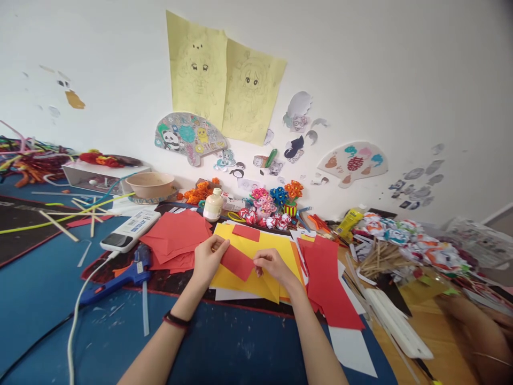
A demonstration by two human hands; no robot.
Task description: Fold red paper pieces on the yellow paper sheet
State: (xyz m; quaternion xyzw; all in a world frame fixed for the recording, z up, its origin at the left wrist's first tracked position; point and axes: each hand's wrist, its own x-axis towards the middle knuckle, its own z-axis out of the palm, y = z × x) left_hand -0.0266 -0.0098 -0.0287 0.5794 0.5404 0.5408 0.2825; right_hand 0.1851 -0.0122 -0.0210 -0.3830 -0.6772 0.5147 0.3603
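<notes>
My left hand [209, 258] and my right hand [273, 264] both pinch a small red paper piece [237, 262], one hand at each end. The piece lies over a stack of yellow paper sheets [262, 248] on the table. Another small red strip [246, 232] rests on the yellow sheets farther back. A black band circles my left wrist. Red paper sheets [176, 238] are piled to the left of my hands, and a long red paper [331, 283] lies to the right.
A blue glue gun [120, 278] and a white device [130, 230] lie at left. A white glue bottle [212, 205], paper flowers [276, 203] and a bowl [151, 184] stand by the wall. Wooden sticks [379, 256] and patterned scraps crowd the right.
</notes>
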